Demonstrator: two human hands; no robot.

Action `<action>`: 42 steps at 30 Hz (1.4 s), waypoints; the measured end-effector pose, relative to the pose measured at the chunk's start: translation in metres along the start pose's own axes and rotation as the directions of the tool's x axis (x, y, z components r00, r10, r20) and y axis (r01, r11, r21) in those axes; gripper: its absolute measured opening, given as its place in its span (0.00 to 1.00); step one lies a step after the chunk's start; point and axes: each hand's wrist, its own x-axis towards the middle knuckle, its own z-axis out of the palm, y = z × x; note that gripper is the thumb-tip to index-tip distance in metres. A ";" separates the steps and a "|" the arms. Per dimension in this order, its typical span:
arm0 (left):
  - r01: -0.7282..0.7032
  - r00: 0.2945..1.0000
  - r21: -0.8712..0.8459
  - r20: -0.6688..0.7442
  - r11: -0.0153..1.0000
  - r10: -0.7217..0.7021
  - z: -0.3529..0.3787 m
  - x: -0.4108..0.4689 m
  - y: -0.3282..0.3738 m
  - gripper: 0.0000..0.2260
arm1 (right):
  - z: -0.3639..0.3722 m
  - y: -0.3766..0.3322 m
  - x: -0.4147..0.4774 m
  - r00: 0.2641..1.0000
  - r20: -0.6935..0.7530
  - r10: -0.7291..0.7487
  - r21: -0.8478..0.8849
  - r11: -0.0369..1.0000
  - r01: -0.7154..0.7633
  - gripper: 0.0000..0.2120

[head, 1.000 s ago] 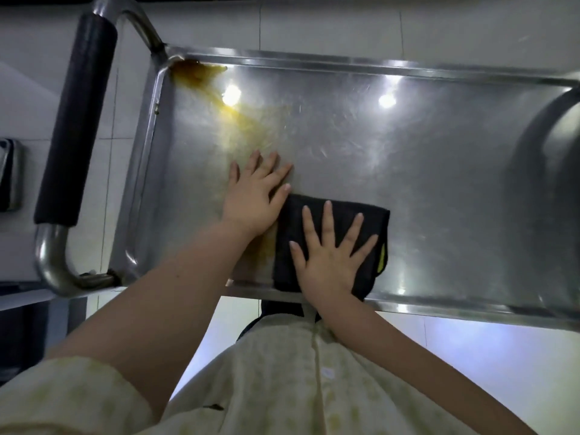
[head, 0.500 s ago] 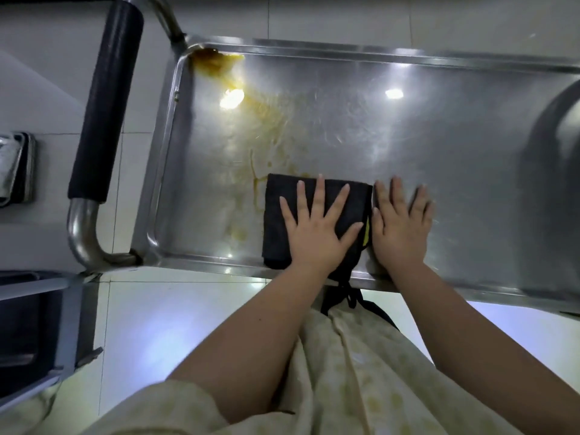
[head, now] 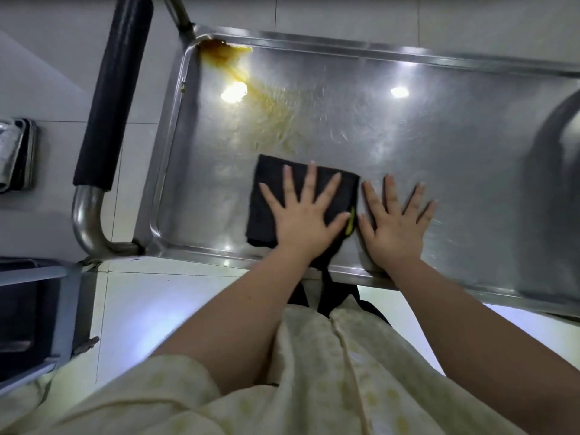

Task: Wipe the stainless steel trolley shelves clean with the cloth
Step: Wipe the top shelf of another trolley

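The top shelf of the stainless steel trolley [head: 439,136] fills the view. A brown-yellow stain [head: 226,54] sits in its far left corner and smears diagonally toward the middle. A folded dark cloth [head: 270,196] lies flat on the shelf near the front rim. My left hand [head: 304,215] presses on the cloth with straight, spread fingers. Just to the right of the cloth, my right hand [head: 395,221] lies flat on the bare steel, fingers spread.
The trolley's black padded push handle [head: 116,89] runs along the left end on a curved steel tube. A stack of metal trays [head: 15,152] is at the far left, and a dark metal rack [head: 31,309] at lower left. Pale floor tiles lie below.
One second ago my right hand pressed the cloth and my left lay on the steel to its left. Now my left hand presses the cloth and my right rests beside it.
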 end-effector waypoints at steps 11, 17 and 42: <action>0.227 0.974 0.030 -0.023 0.974 -0.226 -0.015 -0.025 -0.178 0.32 | -0.001 -0.006 0.001 0.999 0.018 0.043 0.002 0.999 -0.043 0.27; 0.103 0.994 -0.030 0.050 0.994 -0.102 0.005 -0.028 -0.059 0.33 | -0.001 -0.011 -0.005 0.999 0.010 0.045 -0.008 0.999 -0.045 0.28; 0.341 0.940 -0.019 0.007 0.940 -0.341 -0.001 -0.072 -0.189 0.33 | 0.002 -0.018 -0.004 0.993 0.063 0.101 -0.001 0.995 -0.101 0.27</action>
